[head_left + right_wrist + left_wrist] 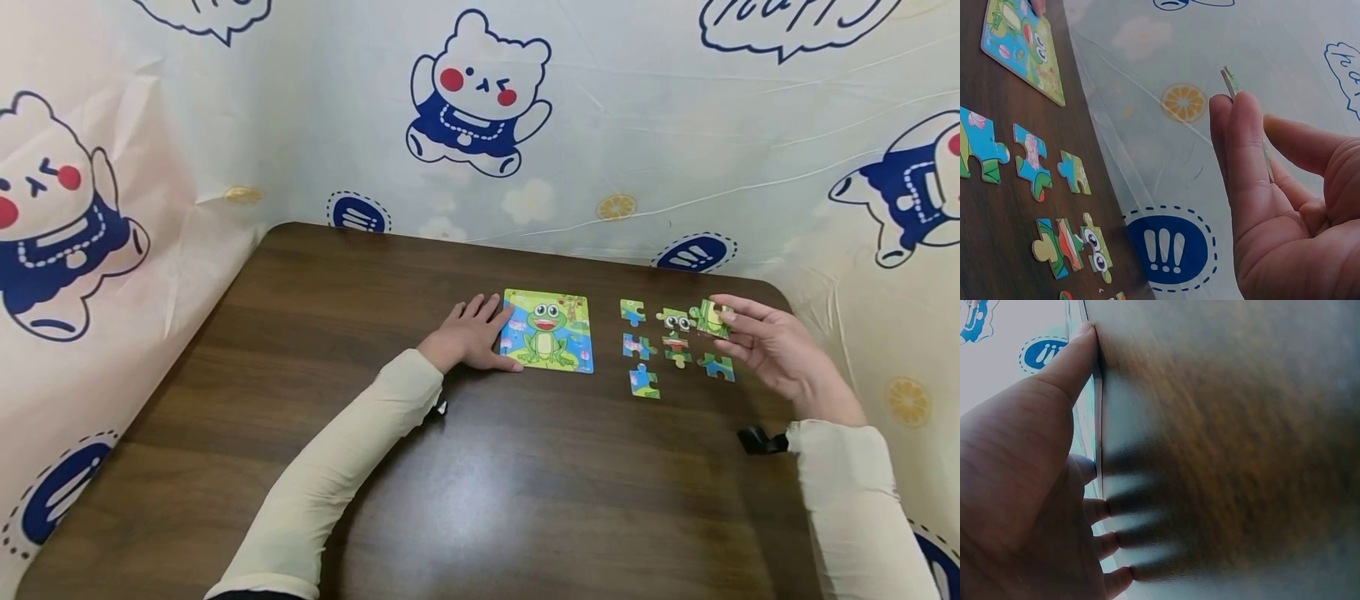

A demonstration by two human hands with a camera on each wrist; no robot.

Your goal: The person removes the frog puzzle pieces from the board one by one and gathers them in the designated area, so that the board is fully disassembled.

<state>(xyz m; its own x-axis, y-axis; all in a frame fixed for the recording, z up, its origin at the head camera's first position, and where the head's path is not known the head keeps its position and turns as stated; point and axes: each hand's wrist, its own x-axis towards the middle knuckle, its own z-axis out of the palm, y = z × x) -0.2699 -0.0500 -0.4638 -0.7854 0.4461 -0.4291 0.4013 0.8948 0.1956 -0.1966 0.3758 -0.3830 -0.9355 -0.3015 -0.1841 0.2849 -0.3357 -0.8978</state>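
Note:
A square frog picture board (547, 343) lies flat on the dark wooden table. My left hand (472, 333) is spread at its left side, fingers straight, with the fingertips and thumb right at the edge. Over the right side of the table, my right hand (780, 350) pinches a green puzzle piece (709, 318) between thumb and fingers. The right wrist view shows this raised piece (1229, 82) edge-on, mostly hidden by the fingers. Nearest below it are a frog-eyes piece (677, 322), a red-mouth piece (677, 350) and a blue-green piece (717, 367).
Left of these, a column of loose pieces runs down the table: a top piece (632, 312), a middle piece (638, 346) and a lower piece (644, 382). A printed cloth (337, 100) hangs behind the table (510, 483) and along its sides.

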